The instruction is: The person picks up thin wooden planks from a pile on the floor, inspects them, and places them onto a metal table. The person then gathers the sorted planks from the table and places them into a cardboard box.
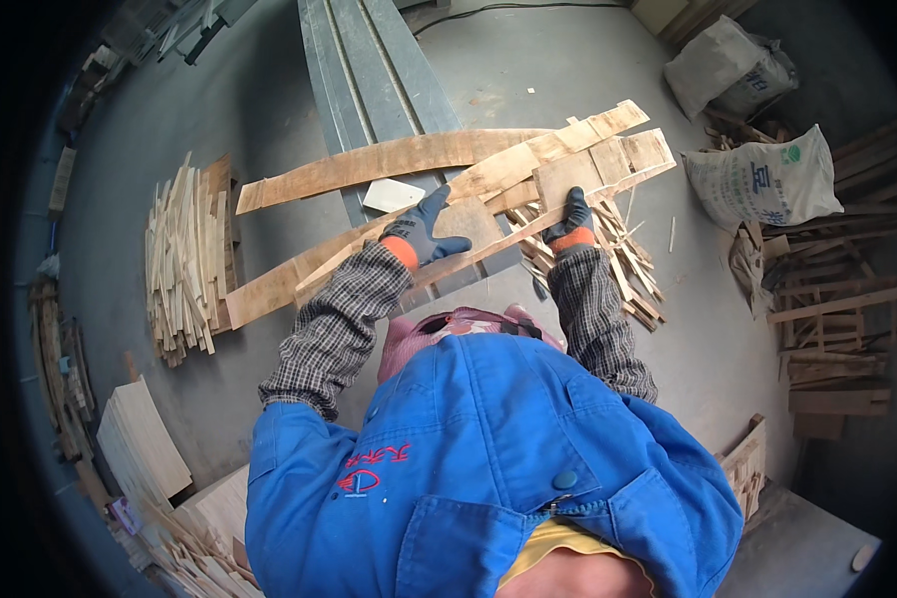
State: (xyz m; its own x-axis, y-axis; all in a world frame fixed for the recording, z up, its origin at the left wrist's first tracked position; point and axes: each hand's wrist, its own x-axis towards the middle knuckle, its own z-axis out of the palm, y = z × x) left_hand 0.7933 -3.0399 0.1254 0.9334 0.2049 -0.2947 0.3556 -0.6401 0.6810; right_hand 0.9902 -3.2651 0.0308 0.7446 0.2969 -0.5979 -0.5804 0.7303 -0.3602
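My left hand (429,231), in a dark glove with an orange cuff, lies across the wooden boards with thumb and fingers spread. My right hand (571,219), gloved alike, grips the near edge of a wooden board (608,164), thumb on top and the other fingers hidden beneath. Several long, thin boards overlap at a slant here, some with uneven edges. Beyond them a curved wooden plank (389,159) lies over the grey metal machine table (334,75). A small pale block (394,195) sits just past my left hand.
Stacked wood strips (184,259) stand at the left, and more loose strips (633,259) lie beyond my right hand. White woven sacks (767,179) and scrap wood (837,319) fill the right side. Pale panels (145,439) lean at lower left. A dark cable (508,8) crosses the far floor.
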